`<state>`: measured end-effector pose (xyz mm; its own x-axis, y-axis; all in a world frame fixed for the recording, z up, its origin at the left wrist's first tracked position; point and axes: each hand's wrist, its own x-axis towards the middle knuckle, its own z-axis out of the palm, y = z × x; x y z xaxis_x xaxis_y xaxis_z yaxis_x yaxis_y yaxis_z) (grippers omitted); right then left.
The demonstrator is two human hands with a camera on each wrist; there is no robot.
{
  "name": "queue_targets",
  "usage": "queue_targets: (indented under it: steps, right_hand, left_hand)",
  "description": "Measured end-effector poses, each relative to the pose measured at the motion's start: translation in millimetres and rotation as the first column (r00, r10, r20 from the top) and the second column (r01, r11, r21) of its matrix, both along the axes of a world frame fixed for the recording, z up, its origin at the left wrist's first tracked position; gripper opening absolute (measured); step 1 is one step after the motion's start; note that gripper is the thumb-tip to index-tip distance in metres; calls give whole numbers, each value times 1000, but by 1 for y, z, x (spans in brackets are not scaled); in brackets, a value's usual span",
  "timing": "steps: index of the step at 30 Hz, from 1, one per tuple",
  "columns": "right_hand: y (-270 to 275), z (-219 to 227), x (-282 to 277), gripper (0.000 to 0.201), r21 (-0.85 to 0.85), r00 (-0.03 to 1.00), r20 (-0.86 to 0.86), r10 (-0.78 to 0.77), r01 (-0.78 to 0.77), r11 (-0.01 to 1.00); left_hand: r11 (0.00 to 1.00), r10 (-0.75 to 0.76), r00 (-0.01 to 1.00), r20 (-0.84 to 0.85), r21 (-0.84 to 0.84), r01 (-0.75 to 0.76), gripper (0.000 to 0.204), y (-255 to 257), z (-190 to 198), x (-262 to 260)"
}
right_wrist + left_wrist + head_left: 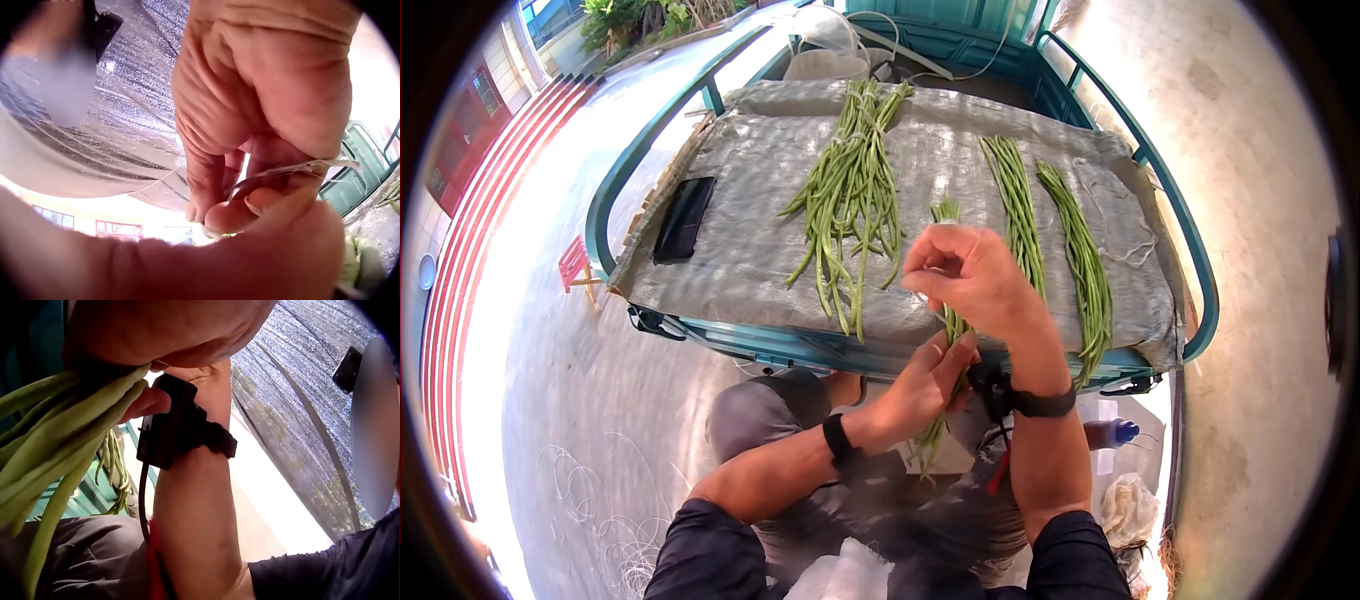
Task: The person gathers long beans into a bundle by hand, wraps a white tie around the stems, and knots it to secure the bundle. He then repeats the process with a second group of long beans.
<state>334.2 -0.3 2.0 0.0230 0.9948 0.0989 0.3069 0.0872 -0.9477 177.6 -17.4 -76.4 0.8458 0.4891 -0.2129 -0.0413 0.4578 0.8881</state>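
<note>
In the head view a thin bundle of long green beans (pixel 955 322) lies over the cart's near edge, its lower ends hanging down. My left hand (pixel 925 385) grips that bundle near the edge; the left wrist view shows the beans (pixel 69 437) fanning out from under the hand (pixel 162 331). Just above, my right hand (pixel 975 280) has its fingers curled and pinches a thin clear strand (pixel 294 167), plain in the right wrist view beside the palm (pixel 269 81). Part of the bundle is hidden behind the right hand.
A large tied bean bundle (pixel 855 190) lies left on the grey sheet (pixel 740 130). Two narrower bundles, one inner (pixel 1015 200) and one outer (pixel 1085 265), lie right. A dark phone (pixel 685 220) rests at left. Teal rails (pixel 625 170) flank the cart; a bucket (pixel 827 66) stands behind.
</note>
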Motion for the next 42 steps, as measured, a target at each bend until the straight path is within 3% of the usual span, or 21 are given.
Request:
queue_targets:
  steps: [2, 6, 9, 12, 15, 18, 21, 24, 25, 26, 28, 29, 32, 36, 39, 42]
  right_hand:
    - [4, 3, -9, 10, -29, 985, 168, 36, -32, 999]
    - [7, 9, -21, 16, -85, 974, 159, 164, -152, 985]
    - [4, 7, -29, 24, 127, 978, -130, 163, -147, 981]
    - [-2, 13, -16, 27, 235, 967, -236, 98, -41, 971]
    - [-14, 14, 16, 20, 130, 912, -383, -149, 213, 968]
    - [-33, 11, 51, 16, -74, 918, -262, -298, 289, 955]
    - [-37, 4, 56, 17, -278, 981, 18, -195, 192, 941]
    - [-31, -7, 41, 20, -306, 999, -22, -47, 38, 951]
    - [-28, -12, 38, 24, -362, 994, -107, -24, -17, 932]
    - [-25, -22, 32, 27, -344, 947, -315, -57, -58, 937]
    - [-18, -51, 24, 34, -285, 727, -678, -107, -126, 950]
    - [-14, -64, 32, 41, -269, 752, -659, -32, -196, 943]
    - [-20, -45, -1, 43, -203, 673, -737, -63, -131, 970]
    - [-18, -46, 6, 36, -213, 691, -722, 33, -268, 940]
    - [-19, -63, 25, 25, -212, 774, -626, 99, -291, 933]
    - [-31, -41, 32, 21, -326, 935, -350, 61, -183, 927]
  left_hand:
    - [1000, -8, 1000, 11, 0, 8, 44, 1, -4, 0]
    - [1000, -11, 998, -58, -4, 11, 50, 5, -7, 2]
    - [995, 48, 993, -106, -86, -57, 53, 2, 6, 0]
    - [964, 73, 995, -72, -250, -89, 55, 6, 8, 1]
    - [939, 65, 998, 15, -340, -56, 55, 15, 14, -2]
    - [915, 57, 998, 38, -402, -37, 54, 22, 26, -4]
    - [893, 77, 995, 61, -448, -41, 54, 25, 38, -6]
    - [894, 65, 987, 145, -448, 7, 56, 29, 41, -6]
    - [896, 57, 982, 180, -444, 29, 56, 30, 40, -7]
    - [894, 71, 975, 209, -447, 31, 57, 31, 39, -7]
    - [890, 99, 959, 267, -454, 35, 57, 34, 36, -8]
    - [898, 120, 949, 293, -440, 22, 57, 37, 35, -8]
    - [851, 130, 961, 244, -525, 18, 57, 42, 42, -12]
    - [878, 54, 964, 262, -472, 79, 58, 42, 42, -10]
    - [866, -5, 966, 257, -483, 133, 58, 46, 39, -13]
    - [865, -25, 983, 181, -489, 113, 57, 44, 40, -11]
